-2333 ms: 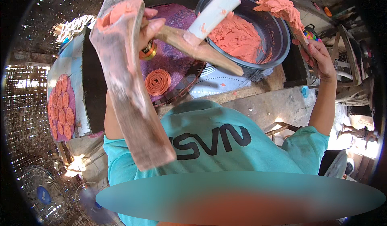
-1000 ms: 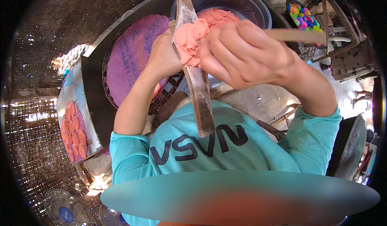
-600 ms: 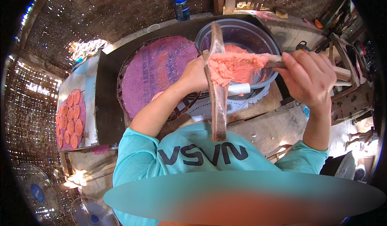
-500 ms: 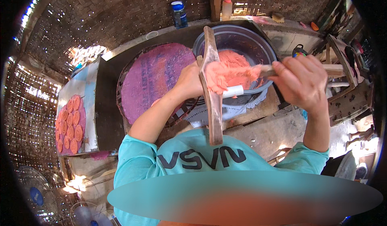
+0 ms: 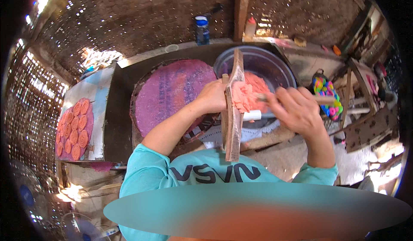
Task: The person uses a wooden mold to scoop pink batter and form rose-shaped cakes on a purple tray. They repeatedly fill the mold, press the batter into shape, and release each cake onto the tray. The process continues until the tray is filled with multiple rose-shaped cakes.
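Note:
My left hand (image 5: 212,97) is closed round a wooden dough press (image 5: 235,125), a long bar with a white tube (image 5: 252,115) fixed at its side; the bar partly hides the fingers. Soft orange dough (image 5: 243,96) is heaped at the press's middle. My right hand (image 5: 299,110) grips a wooden stick (image 5: 323,99), whose tip touches this dough. Behind and below the press stands a big dark basin (image 5: 282,60) with more orange dough (image 5: 257,84) in it.
Left of the basin lies a round tray covered in purple sheeting (image 5: 172,90). Farther left, orange dough coils (image 5: 74,129) rest on a box top (image 5: 101,107). A blue-capped bottle (image 5: 201,31) and a squeeze bottle (image 5: 250,27) stand by the woven wall. A multicoloured bundle (image 5: 329,95) is at right.
My right hand has moved left and slightly down, bringing the stick's tip to the dough on the press. Dough that trailed along the stick now sits bunched at the press.

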Available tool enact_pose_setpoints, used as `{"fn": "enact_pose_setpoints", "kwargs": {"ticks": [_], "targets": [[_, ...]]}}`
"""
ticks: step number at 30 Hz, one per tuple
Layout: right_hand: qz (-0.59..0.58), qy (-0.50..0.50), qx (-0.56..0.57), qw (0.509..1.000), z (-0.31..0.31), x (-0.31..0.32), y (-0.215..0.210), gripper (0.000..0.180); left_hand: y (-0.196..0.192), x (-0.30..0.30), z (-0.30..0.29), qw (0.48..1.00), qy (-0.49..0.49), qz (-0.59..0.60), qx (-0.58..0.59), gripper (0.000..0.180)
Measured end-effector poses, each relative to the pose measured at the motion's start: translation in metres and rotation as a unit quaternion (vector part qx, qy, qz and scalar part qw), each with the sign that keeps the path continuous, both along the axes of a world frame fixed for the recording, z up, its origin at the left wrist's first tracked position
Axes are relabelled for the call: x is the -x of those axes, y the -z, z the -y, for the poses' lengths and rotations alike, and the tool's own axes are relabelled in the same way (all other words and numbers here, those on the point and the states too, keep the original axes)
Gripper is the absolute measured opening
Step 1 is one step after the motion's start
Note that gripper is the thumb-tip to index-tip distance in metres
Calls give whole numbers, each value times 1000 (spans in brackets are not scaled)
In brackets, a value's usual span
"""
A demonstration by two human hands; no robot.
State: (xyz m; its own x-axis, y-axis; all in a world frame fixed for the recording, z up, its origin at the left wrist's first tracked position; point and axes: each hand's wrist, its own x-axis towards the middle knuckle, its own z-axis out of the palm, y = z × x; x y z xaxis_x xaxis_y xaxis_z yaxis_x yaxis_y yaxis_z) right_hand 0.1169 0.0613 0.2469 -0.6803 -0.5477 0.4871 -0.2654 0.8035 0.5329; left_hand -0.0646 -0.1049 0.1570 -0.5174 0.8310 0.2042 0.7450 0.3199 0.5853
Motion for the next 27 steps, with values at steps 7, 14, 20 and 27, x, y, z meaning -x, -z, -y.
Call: {"fn": "enact_pose_setpoints", "kwargs": {"ticks": [7,14,20,27], "targets": [[-133,64,268,952,-27,-17,28,24,28,29,-14,986,-78,71,-131,55],[-209,54,461,861,-7,32,91,17,16,6,-23,981,-68,3,-184,45],[-95,-28,498,861,2,12,94,20,20,36,-6,964,-125,136,-192,36],[-166,35,515,840,-25,55,103,18,34,21,-24,977,-37,-8,-209,44]]}}
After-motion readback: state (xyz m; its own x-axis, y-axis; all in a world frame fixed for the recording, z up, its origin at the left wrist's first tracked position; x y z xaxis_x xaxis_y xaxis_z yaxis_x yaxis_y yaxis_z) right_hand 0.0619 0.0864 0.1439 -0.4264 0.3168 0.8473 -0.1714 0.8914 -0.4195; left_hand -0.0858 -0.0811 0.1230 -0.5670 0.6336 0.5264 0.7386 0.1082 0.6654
